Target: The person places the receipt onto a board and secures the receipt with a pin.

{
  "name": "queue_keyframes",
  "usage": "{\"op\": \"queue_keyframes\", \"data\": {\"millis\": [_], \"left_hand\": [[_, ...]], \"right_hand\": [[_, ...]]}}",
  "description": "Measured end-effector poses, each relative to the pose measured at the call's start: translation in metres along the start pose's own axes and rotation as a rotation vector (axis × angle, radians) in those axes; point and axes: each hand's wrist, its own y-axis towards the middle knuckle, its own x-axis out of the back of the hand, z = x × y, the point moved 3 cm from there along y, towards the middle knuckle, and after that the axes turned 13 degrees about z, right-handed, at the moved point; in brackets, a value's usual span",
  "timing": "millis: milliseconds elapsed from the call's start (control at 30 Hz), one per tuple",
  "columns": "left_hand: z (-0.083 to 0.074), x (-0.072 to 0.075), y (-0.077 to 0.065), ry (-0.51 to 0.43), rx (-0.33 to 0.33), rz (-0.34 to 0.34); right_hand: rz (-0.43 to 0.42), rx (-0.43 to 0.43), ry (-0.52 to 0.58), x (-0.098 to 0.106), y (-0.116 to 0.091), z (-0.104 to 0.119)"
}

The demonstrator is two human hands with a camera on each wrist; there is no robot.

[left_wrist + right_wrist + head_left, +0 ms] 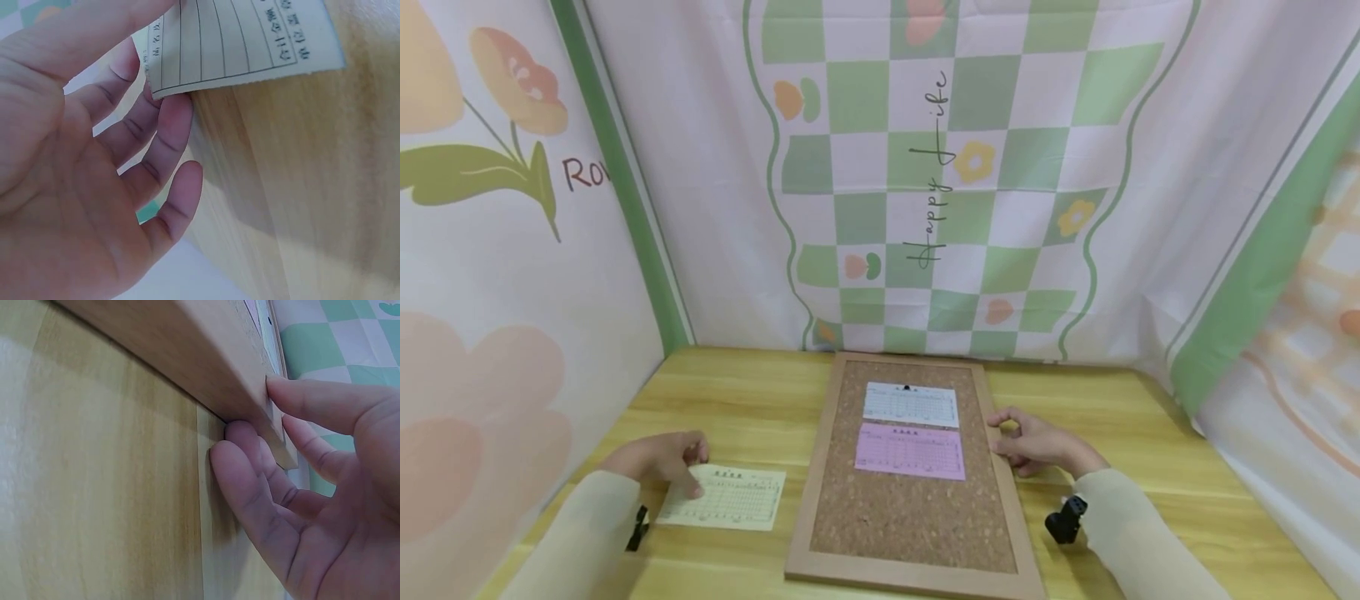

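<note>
Over the left end of a pale yellow printed form (741,500), my left hand (664,458) pinches its edge. In the left wrist view the thumb lies over the form (231,44) and fingertips sit beneath, the corner lifted off the wood. My right hand (1037,442) grips the right edge of a wood-framed corkboard (917,521). The right wrist view shows the thumb on the upper edge of the frame (181,356) and fingers curled against its side near the table. A light blue form (910,406) and a pink form (910,452) lie on the cork, one below the other.
A small black fastener (907,387) sits at the blue form's top edge. The board lies flat on a wooden table (737,400), its far end near a green-checked curtain (925,208). Printed curtains stand left and right. Black devices (1066,521) are on both wrists.
</note>
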Motion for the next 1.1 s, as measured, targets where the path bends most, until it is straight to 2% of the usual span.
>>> {"op": "queue_keyframes", "data": {"millis": [633, 767, 1000, 1100], "left_hand": [[0.008, 0.001, 0.0, 0.098, 0.034, -0.014], [0.008, 0.0, -0.002, 0.082, 0.013, -0.009], [0.011, -0.001, -0.005, -0.035, -0.04, 0.003], [0.011, 0.0, -0.007, -0.053, -0.077, 0.017]], "right_hand": [[-0.002, -0.002, -0.008, -0.001, -0.003, 0.0], [-0.003, -0.001, -0.006, -0.001, -0.003, 0.0], [-0.004, -0.001, -0.004, -0.001, -0.004, 0.001], [0.0, 0.002, -0.005, -0.001, -0.004, 0.002]]}}
